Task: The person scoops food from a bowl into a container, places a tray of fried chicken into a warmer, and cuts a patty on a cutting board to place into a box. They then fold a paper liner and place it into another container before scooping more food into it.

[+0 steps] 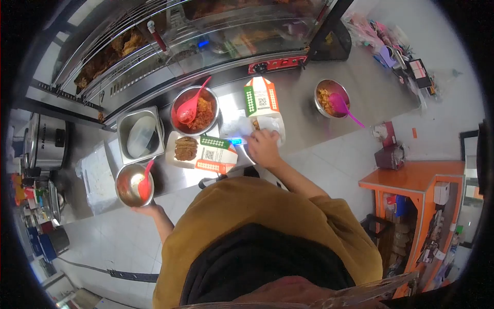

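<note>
My left hand (147, 209) grips a steel bowl (121, 191) at its near side; a red spoon (145, 184) leans inside over a little pale residue. My right hand (264, 148) is bent down over the tray of an open paper food box (262, 98), fingers curled; what they pinch, if anything, is hidden. Bits of brown food show beyond the fingers. A scale's lit blue display (235, 141) is just left of this hand. Between my hands lies a second open food box (213, 154) with brown food (186, 149) in it.
A steel bowl of red-orange food (204, 114) holds a pink ladle (187, 111). Another bowl (318, 106) with a magenta spoon (339, 104) stands right. A steel pan (123, 123) holds a translucent container (140, 136). The glass-fronted food cabinet (231, 67) bounds the counter's back.
</note>
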`<state>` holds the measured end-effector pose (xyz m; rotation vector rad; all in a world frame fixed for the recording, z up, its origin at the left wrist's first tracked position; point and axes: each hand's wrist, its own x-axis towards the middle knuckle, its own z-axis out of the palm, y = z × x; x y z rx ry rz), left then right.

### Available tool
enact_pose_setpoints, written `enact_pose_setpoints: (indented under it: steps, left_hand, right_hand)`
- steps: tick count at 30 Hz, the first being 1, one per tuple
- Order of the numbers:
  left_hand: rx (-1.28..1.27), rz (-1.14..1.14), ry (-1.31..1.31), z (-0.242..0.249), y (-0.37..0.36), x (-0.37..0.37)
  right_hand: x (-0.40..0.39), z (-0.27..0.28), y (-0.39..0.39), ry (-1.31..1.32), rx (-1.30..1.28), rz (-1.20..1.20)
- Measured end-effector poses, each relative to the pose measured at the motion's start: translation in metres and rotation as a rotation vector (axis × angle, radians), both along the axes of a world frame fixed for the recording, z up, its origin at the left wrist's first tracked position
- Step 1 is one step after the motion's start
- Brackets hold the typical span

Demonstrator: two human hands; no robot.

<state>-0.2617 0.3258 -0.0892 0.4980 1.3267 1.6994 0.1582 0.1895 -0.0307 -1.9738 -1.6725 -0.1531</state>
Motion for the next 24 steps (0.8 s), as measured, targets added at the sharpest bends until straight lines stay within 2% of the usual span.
enact_pose_setpoints:
  steps: [4,7,8,11,14,16,17,20,21,23,24]
  left_hand:
    - [0.034,-0.008,0.043,-0.007,0.003,-0.004]
    - [0.037,0.005,-0.01,-0.03,0.008,-0.021]
    - [0.033,0.012,-0.032,-0.037,0.009,-0.027]
    - [0.018,0.111,0.178,-0.067,0.018,-0.046]
    - [-0.145,0.106,0.289,-0.025,0.006,-0.016]
    - [-0.152,0.076,0.459,-0.01,0.004,-0.013]
    - [-0.156,0.062,0.544,-0.007,0.003,-0.012]
    - [-0.383,0.113,0.725,-0.024,0.013,-0.049]
    - [-0.527,0.274,0.853,-0.012,0.011,-0.036]
    - [-0.809,0.611,1.099,0.042,0.003,0.014]
    - [-0.507,0.639,1.281,0.047,0.004,0.019]
  right_hand:
    - [0.021,-0.023,-0.007,0.302,0.271,-0.315]
    - [0.033,-0.015,-0.026,0.164,-0.005,-0.414]
    - [0.034,-0.014,-0.026,0.119,-0.068,-0.418]
    - [0.035,-0.011,-0.027,0.039,-0.195,-0.42]
    - [0.036,-0.003,-0.025,0.041,-0.145,-0.382]
    - [0.042,-0.004,-0.025,0.013,-0.051,-0.327]
    - [0.047,-0.004,-0.025,0.028,-0.066,-0.304]
    - [0.063,-0.014,-0.027,0.123,-0.121,-0.28]
    - [0.068,-0.02,-0.027,0.187,-0.143,-0.307]
    - [0.079,-0.025,-0.026,0.326,-0.212,-0.349]
    - [0.085,-0.023,-0.024,0.4,-0.258,-0.366]
